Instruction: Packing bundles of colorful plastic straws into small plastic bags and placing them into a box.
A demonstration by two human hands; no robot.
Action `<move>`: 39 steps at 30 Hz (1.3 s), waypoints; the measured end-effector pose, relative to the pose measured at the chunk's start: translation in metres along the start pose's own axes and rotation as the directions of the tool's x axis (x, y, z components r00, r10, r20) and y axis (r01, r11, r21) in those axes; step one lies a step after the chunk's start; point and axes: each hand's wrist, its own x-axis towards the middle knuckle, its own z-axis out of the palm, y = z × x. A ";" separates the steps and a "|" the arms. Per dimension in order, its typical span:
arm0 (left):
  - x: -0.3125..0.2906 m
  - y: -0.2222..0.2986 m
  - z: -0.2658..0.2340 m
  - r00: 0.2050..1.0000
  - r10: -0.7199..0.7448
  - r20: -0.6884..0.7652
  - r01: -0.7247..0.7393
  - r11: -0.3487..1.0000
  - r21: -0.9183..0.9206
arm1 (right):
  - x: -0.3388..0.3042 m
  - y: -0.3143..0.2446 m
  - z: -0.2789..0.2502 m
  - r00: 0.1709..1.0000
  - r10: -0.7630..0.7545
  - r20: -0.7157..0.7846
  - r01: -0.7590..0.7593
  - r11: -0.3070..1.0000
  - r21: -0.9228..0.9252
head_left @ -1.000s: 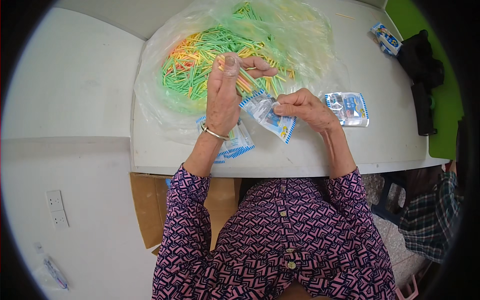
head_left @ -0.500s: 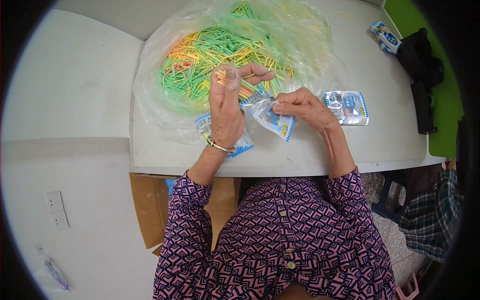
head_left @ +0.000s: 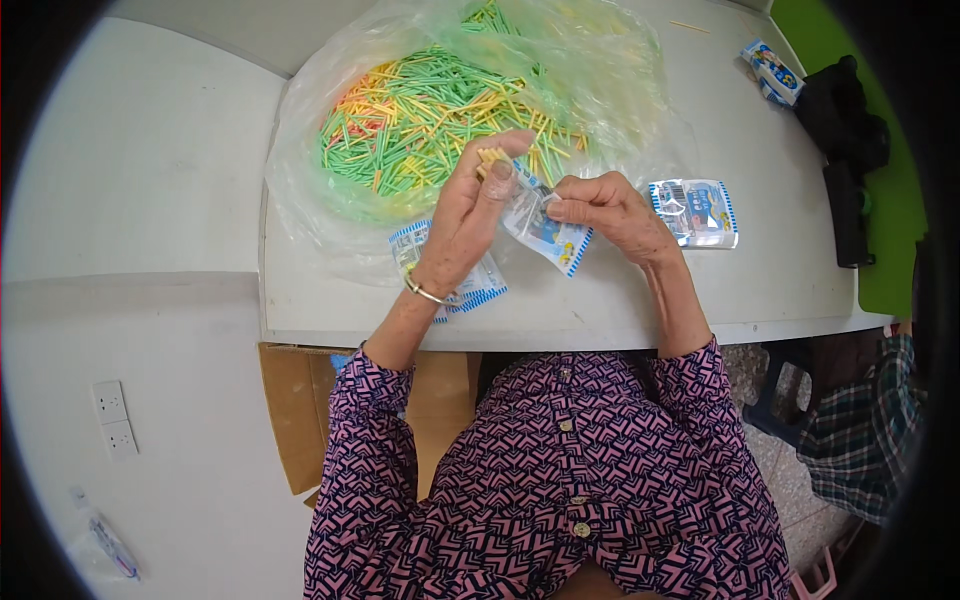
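Note:
My left hand (head_left: 462,225) is closed round a small bunch of thin pastel sticks (head_left: 490,157), their pale ends showing above the thumb. The bunch's other ends lie at the upper opening of a small clear packet (head_left: 560,243) with blue-striped edges; how far they reach inside is hidden by the fingers. Pinched between thumb and fingers, the packet hangs tilted from my right hand (head_left: 612,215). Beyond both hands, a heap of green, yellow and orange sticks (head_left: 430,100) lies in a large open translucent bag (head_left: 610,80). Overlapping packets (head_left: 484,292) lie partly under my left wrist.
On the white table (head_left: 640,310), a filled-looking packet (head_left: 692,213) lies right of my right hand. Farther back are another packet (head_left: 772,74), a lone stick (head_left: 690,27) and a black object (head_left: 842,115) by the green panel (head_left: 893,255). A cardboard box (head_left: 440,420) stands below the table edge.
My left hand has tilted and moved right toward the packet, and its raised fingers have closed in. The sticks have shifted nearer the packet's opening. My right hand has barely moved.

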 end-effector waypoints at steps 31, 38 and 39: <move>0.008 0.010 -0.013 0.989 -0.063 0.132 0.015 0.940 0.340 | 0.006 0.020 0.011 0.993 0.116 -0.008 -0.116 0.977 -0.179; -0.002 0.026 -0.026 0.983 -0.158 0.098 0.133 0.965 0.226 | -0.001 -0.003 0.026 0.997 -0.003 0.075 0.029 0.934 -0.357; -0.004 0.031 -0.031 0.983 -0.160 0.091 0.136 0.964 0.228 | -0.005 -0.010 0.029 0.976 -0.183 0.117 0.215 0.895 -0.391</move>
